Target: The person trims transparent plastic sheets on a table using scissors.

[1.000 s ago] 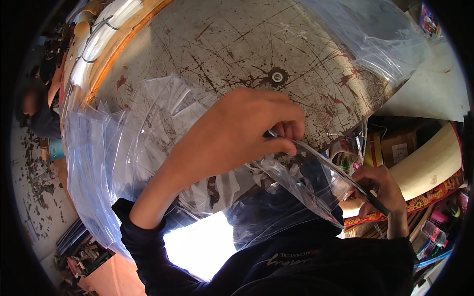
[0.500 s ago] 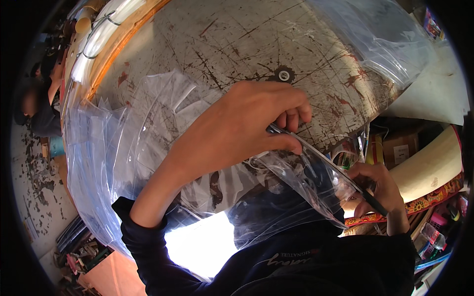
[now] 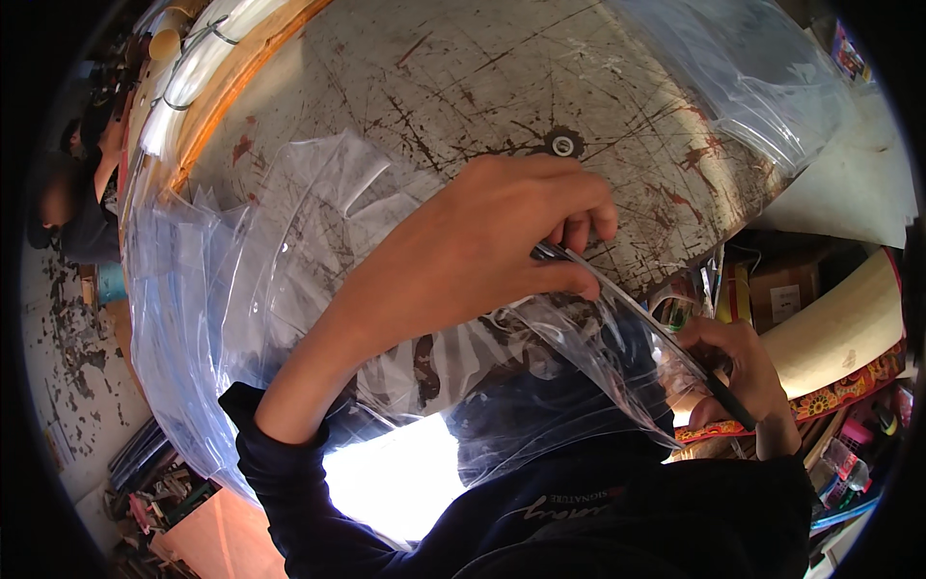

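A long, thin dark strip [image 3: 632, 311] with a shiny edge slants down to the right in front of me. Clear plastic sheeting [image 3: 579, 340] hangs along it and gathers in folds toward my body. At the strip's upper end, my left hand [image 3: 473, 251] is closed, thumb and curled fingers around it. My right hand [image 3: 741, 372] closes around the lower end, where the strip is thicker and black; some of its fingers lie behind the plastic. Whether strip and sheet are joined, I cannot tell. More crumpled clear plastic [image 3: 260, 280] spreads beneath and left of my left forearm.
The scratched tabletop [image 3: 463, 77] bears a small metal ring [image 3: 563, 146] beyond my left hand. Folded clear plastic [image 3: 762, 87] lies at the far right. Bundled white material [image 3: 207, 58] lines the left edge. A cream roll [image 3: 834, 328] stands at right. Another person [image 3: 82, 193] is far left.
Both hands keep their grip on the strip. My left hand has shifted slightly to the right with the strip's upper end; the plastic below it has moved a little too.
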The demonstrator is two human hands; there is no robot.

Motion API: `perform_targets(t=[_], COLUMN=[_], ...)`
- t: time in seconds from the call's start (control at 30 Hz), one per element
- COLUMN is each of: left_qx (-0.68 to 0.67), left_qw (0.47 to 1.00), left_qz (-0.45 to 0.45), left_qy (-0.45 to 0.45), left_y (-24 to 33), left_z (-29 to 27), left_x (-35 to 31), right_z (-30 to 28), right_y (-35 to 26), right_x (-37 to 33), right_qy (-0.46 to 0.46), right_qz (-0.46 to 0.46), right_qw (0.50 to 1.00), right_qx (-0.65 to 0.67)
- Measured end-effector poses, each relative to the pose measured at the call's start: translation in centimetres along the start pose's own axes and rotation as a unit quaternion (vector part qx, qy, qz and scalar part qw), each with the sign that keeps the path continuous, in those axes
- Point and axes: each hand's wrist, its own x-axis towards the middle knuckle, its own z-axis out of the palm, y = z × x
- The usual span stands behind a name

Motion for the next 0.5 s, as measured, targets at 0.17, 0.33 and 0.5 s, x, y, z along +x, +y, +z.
perform_targets(t=[0.17,0.33,0.5], left_qx=[0.0,0.005,0.026], left_qw=[1.0,1.0,1.0], left_qz=[-0.001,0.004,0.003], left_qy=[-0.001,-0.001,-0.013], left_y=[0.1,-0.1,0.2], left_z=[-0.1,-0.2,-1.4], left_x=[0.1,0.0,-0.5], right_z=[0.0,0.1,0.3], right_y=[0.4,0.7,1.1], right_x=[-0.2,-0.2,-0.2], right_qy=[0.013,0.025,0.013], right_qz=[0.007,0.006,-0.009], right_qw=[1.0,1.0,1.0], right_qx=[-0.01,0.001,0.026])
